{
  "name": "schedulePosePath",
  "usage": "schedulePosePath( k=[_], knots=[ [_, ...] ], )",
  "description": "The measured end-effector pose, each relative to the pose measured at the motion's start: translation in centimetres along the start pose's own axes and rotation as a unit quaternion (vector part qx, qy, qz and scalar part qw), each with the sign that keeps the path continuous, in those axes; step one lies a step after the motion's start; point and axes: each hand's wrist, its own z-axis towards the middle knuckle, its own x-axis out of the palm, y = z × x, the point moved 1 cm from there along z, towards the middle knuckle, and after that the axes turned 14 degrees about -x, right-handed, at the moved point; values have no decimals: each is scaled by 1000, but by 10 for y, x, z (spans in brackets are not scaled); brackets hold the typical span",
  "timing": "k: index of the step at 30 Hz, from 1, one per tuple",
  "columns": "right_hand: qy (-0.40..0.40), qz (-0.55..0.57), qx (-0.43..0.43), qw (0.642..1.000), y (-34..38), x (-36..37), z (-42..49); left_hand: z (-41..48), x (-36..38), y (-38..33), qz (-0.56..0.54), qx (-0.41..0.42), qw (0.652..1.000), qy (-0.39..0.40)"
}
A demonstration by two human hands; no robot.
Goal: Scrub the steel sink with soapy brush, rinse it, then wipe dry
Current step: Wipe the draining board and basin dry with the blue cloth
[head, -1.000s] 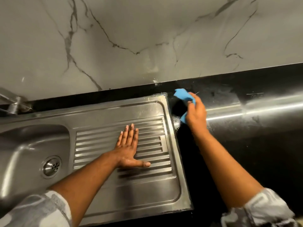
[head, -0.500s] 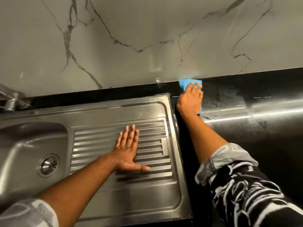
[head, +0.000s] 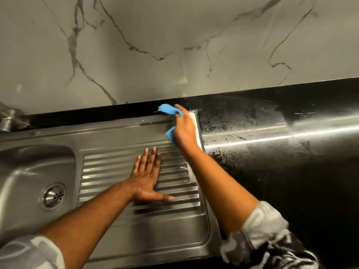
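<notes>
drain (head: 54, 196) left of drainboard (head: 108, 171), counter (head: 291, 181) right, wall (head: 174, 35) behind

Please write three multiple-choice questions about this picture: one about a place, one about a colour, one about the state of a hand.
1. Where does the left hand rest?
A) in the basin
B) on the ribbed drainboard
C) on the black counter

2. What colour is the cloth?
A) yellow
B) blue
C) white

3. What does the right hand do?
A) lies flat
B) hangs idle
C) grips the cloth

Answers: 1 B, its palm lies flat on the ridges; 2 B, blue folds show above and beside the hand; 3 C, it is curled round the cloth.
</notes>
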Motion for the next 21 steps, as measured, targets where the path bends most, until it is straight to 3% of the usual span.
schedulePosePath(
  k=[2,3,5,8,11,13,16,19,21],
  knots=[
    [-80,59,0,995,9,-51,3,0,0,1,-4,6,1000,-4],
    [-113,32,-4,993,13,-79,7,0,0,2,-5,9,1000,-5],
    [-149,-97,-41,983,18,-132,21,0,0,3,-4,13,1000,-5],
    [-119,-305,-62,943,-8,-170,52,0,0,3,-6,17,1000,-5],
    [-28,-439,-51,896,-48,-143,71,1,0,4,-9,16,1000,-5],
    [6,-535,-63,842,-61,-110,74,1,0,4,-9,17,1000,-5],
    [56,-567,-83,817,-58,-55,68,1,0,2,-5,14,1000,-3],
    [125,-532,-124,828,-51,10,42,3,0,0,7,-2,1000,-8],
    [139,-451,-134,871,-47,42,24,3,1,-1,12,-10,1000,-7]
  ],
)
